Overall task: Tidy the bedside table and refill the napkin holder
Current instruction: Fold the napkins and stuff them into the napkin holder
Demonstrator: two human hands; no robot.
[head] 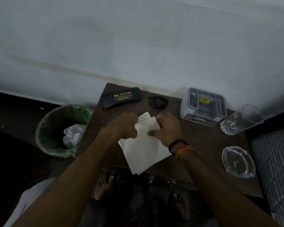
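Napkins point(144, 149) in both hands' grip, holder point(203, 106) behind, glass point(243, 119) beside

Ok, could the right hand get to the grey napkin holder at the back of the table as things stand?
Probably yes, once free. The right hand holds white paper napkins together with the left hand. The bare brown table lies between it and the grey plastic napkin holder.

case point(120, 97) left of holder point(203, 105) | bin point(56, 128) left of table point(203, 141)

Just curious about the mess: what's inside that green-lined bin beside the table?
The bin holds crumpled whitish plastic or paper near its right wall. Its bottom is too dark to make out.
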